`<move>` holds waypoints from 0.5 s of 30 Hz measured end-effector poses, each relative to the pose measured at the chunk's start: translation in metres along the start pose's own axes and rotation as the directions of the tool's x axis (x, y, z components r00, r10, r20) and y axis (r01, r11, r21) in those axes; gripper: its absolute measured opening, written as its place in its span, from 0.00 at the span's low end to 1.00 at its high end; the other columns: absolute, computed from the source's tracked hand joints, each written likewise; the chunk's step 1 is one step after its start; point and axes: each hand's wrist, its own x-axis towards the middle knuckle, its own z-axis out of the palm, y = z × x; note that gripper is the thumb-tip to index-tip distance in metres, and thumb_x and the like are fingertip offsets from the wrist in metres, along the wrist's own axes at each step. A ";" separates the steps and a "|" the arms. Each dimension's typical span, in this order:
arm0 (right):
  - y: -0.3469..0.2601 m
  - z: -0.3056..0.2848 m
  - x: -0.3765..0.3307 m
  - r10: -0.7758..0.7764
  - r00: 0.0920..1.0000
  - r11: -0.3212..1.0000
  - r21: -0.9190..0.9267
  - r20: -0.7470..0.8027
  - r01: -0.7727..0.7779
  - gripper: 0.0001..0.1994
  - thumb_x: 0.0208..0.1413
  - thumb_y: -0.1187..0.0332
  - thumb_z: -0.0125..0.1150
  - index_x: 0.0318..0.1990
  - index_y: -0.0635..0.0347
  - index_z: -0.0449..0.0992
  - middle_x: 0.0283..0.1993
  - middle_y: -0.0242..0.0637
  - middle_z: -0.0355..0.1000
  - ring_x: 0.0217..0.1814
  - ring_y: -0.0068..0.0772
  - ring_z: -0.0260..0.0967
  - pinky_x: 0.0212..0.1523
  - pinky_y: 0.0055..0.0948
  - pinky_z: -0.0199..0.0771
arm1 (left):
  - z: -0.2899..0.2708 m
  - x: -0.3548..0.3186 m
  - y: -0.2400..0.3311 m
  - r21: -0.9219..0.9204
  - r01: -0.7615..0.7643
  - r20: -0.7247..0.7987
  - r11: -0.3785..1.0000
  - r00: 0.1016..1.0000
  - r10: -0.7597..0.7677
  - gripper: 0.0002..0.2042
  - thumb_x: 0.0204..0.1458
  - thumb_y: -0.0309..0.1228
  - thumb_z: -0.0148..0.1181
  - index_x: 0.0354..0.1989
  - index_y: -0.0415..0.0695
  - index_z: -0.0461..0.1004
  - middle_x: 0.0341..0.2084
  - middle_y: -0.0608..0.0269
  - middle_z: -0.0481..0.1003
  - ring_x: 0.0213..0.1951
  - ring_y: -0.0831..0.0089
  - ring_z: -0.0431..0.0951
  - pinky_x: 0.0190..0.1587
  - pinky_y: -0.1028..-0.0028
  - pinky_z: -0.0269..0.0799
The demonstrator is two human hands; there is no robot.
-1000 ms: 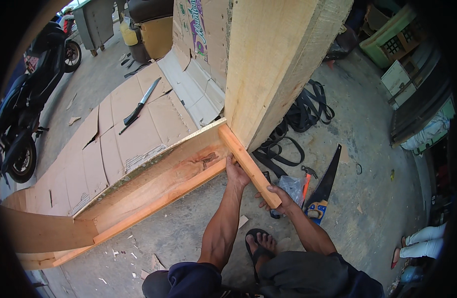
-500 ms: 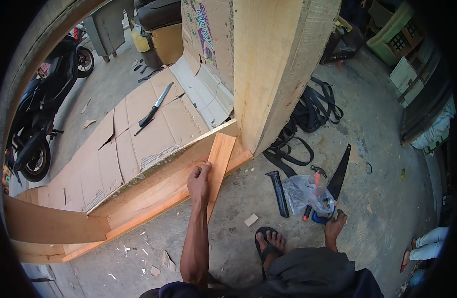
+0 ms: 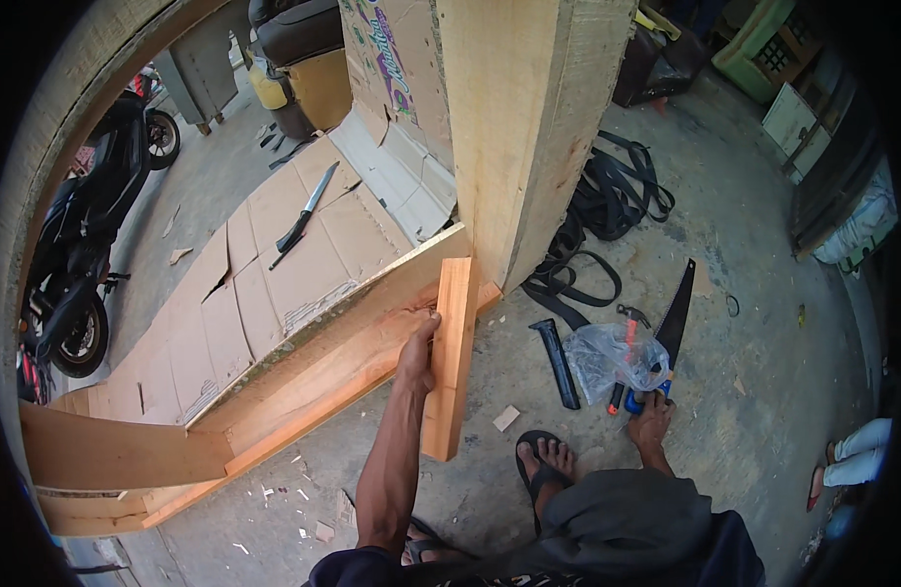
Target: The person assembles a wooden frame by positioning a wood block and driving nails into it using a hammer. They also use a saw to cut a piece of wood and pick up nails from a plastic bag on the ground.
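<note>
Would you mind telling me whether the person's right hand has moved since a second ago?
Yes. The right hand has left the short wooden board and gone right, away from the upright timber post, down to the handsaw handle beside the plastic bag.

Left hand (image 3: 418, 354) grips short plank (image 3: 452, 357); right hand (image 3: 652, 421) on saw handle (image 3: 638, 399).

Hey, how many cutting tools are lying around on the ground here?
2. A long knife lies on the flattened cardboard to the upper left; a handsaw lies on the concrete by the right hand. The plastic bag may hide others.
</note>
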 end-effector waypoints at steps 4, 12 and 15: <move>-0.022 -0.015 -0.004 0.084 0.991 0.996 -0.024 0.107 -0.082 0.29 0.43 0.72 0.66 0.58 0.57 0.68 0.65 0.48 0.58 0.68 0.61 0.53 0.62 0.56 0.65 | 0.048 0.037 -0.076 -0.447 0.180 0.165 0.876 0.979 -0.117 0.27 0.63 0.54 0.49 0.55 0.42 0.71 0.42 0.55 0.76 0.46 0.60 0.76 0.50 0.55 0.72; -0.002 -0.014 -0.007 -0.054 0.995 0.981 0.191 0.083 0.037 0.25 0.42 0.71 0.65 0.53 0.60 0.73 0.56 0.49 0.68 0.59 0.59 0.63 0.63 0.49 0.65 | 0.075 0.094 -0.084 -0.607 0.238 0.245 0.758 0.964 -0.107 0.24 0.65 0.53 0.46 0.52 0.44 0.73 0.39 0.58 0.78 0.42 0.61 0.78 0.47 0.55 0.75; -0.012 -0.021 -0.001 -0.107 0.983 0.985 0.152 0.148 0.085 0.29 0.42 0.71 0.66 0.57 0.58 0.72 0.61 0.48 0.65 0.65 0.56 0.60 0.63 0.49 0.66 | 0.068 0.117 -0.074 -0.641 0.270 0.217 0.719 0.962 -0.167 0.26 0.60 0.56 0.51 0.48 0.43 0.73 0.36 0.58 0.76 0.40 0.60 0.77 0.45 0.55 0.74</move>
